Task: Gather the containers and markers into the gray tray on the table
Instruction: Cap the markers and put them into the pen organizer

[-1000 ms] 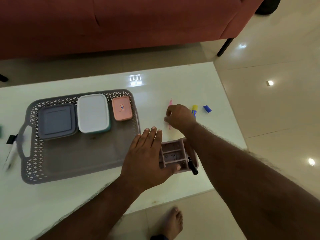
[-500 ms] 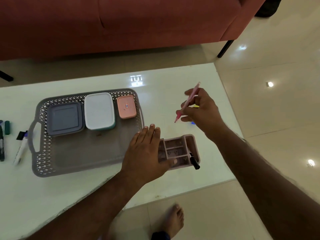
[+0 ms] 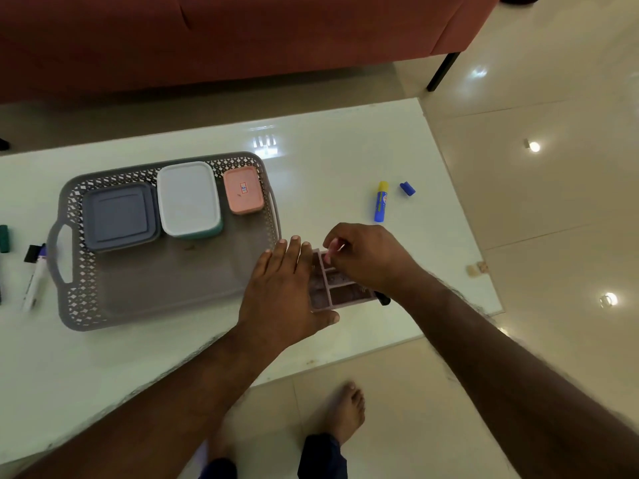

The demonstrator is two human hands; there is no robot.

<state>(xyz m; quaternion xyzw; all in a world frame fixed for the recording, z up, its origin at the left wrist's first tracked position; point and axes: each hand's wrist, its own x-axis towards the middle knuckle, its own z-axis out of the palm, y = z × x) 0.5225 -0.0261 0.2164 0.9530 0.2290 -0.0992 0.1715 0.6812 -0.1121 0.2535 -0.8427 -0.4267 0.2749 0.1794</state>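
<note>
Fingers (image 3: 333,245) of the right hand (image 3: 366,261), pinched on the pink pen (image 3: 336,249), have dropped from mid-air to the divided pink organizer (image 3: 340,286), just right of the gray tray (image 3: 166,288), while the flat, empty left hand (image 3: 281,292) steadies it, leaving markers to gather.

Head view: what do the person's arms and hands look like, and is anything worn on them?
Both forearms are bare, with no sleeves in view. The left hand and right hand show no gloves, rings, watch or bracelets, and the fingernails are short and plain. The upper arms lie outside the frame.
</note>
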